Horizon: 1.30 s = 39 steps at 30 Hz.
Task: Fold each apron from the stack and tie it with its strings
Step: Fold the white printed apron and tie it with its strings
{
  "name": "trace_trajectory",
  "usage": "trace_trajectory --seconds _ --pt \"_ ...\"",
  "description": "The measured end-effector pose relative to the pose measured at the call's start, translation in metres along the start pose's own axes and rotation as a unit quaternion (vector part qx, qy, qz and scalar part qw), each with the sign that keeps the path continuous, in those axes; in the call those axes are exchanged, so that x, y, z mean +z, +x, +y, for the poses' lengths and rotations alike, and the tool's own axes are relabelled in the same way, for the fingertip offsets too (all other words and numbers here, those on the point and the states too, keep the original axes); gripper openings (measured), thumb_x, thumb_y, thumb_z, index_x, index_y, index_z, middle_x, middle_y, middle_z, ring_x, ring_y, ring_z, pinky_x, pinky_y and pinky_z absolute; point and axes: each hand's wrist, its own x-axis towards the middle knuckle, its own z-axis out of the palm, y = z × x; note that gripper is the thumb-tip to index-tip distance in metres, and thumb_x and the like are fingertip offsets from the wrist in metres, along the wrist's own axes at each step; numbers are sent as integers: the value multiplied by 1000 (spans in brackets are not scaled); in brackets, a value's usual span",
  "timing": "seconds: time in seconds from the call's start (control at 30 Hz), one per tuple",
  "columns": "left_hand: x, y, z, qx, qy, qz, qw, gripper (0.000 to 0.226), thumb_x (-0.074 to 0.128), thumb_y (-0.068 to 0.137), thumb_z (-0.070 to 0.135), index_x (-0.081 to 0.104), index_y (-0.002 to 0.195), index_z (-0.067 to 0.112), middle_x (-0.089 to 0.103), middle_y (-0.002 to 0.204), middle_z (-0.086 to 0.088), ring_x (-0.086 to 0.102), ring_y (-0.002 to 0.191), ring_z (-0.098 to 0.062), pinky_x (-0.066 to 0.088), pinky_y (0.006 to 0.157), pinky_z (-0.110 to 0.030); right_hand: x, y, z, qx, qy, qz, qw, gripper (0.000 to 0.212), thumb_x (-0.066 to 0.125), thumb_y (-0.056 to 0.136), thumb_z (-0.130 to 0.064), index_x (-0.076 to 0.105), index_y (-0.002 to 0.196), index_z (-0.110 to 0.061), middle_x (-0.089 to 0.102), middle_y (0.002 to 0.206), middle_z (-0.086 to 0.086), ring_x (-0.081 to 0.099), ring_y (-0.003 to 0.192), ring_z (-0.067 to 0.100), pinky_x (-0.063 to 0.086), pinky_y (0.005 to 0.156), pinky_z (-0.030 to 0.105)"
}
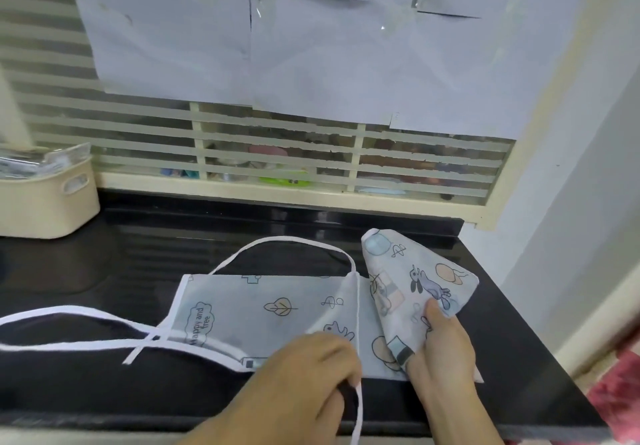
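Nearest the lens: left hand (304, 372) at the near edge of the black surface (512, 358), fingers curled round a white string (358, 406) that hangs down past the edge. Right hand (440, 351) just beside it, thumb up on the patterned cloth, fingers under, gripping a raised flap (415, 278) of the apron (270, 309)

Pale grey-white apron, thin and slightly see-through, printed with cartoon animals, leaves, balloons and a cloud reading "Happy and free", edged in white binding. Lying flat on the surface in front of both hands, partly folded into a rough rectangle, with the flap at its right end lifted and tilted back toward the wall. White neck loop (294, 247) arching over the dark surface beyond the far edge. Two more white ties (76, 327) trailing off to the left, crossing near the apron's lower left corner. Left hand resting on the near edge of the cloth; right hand at its near right corner

Cream basket (48, 202) at far left, well apart from the apron. Striped window (277, 154) behind, upper part covered with paper sheets (311, 46). Red patterned cloth (620, 389) at the right edge
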Motion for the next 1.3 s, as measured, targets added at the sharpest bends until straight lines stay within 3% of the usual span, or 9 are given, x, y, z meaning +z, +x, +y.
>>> trace_trajectory --seconds 0.17,0.27,0.37,0.53,0.67,0.77,0.93,1.13,1.3 --pt "-14 1 -42 -172 50 -23 984 43 46 101 51 44 144 51 32 139 33 24 134 2 26 116 -24 12 -12 -5 -48 -75 -28 996 28 51 109 -16 68 130 -24 78 118 6 75 108 31 53 99 67" --pt "-8 -1 -53 -203 1 -48 978 46 53 94 57 49 140 54 34 133 35 25 131 2 27 113 -26 24 -24 -9 -176 -220 -68 957 30 51 109 -20 68 129 -35 77 119 -7 73 112 17 55 104 52" --pt "-6 0 -65 -232 -83 -8 969 35 61 91 47 60 125 50 46 130 35 36 129 3 34 111 -27 44 -48 -10 -343 -415 -218 814 53 54 108 -17 59 126 -66 61 128 -39 53 125 -16 39 113 21" --pt "-27 0 -69 -344 -374 143 849 26 52 104 26 77 109 27 78 110 9 71 108 -13 54 102 -40 32 -33 33 -388 -704 -393 447 65 52 93 -3 63 137 -49 29 163 -30 30 151 4 24 121 18" --pt "-64 -14 -77 -394 -524 235 718 47 43 108 48 75 121 16 80 110 -10 76 105 -32 58 99 -57 10 -24 60 -363 -707 -397 459 68 48 90 -15 51 144 -56 42 155 -26 40 147 7 42 118 42" --pt "-91 -22 -95 -438 -521 254 687 63 40 103 66 78 112 16 80 106 -14 77 100 -33 60 95 -55 3 -20 62 -356 -713 -396 457 66 45 99 -22 37 146 -68 33 159 -35 13 150 -13 18 124 21" --pt "-109 -26 -110 -513 -327 141 781 5 76 91 21 79 95 19 81 99 -7 79 84 -25 64 75 -42 6 -26 58 -340 -722 -401 450 65 51 105 -19 39 146 -68 22 158 -43 4 151 -15 5 123 13" --pt "-100 -38 -106 -490 -83 162 853 19 69 87 31 58 103 30 69 95 7 66 88 -17 53 69 -36 0 -29 33 -351 -728 -332 486 68 56 89 -32 43 152 -51 27 157 -39 13 152 -10 12 125 16" --pt "-86 -40 -97 -479 242 30 843 57 61 88 35 39 137 16 50 134 -5 46 122 -29 39 103 -42 -7 -28 5 -232 -765 -344 493 60 58 95 -58 38 151 -61 16 155 -47 5 149 -16 10 122 17"
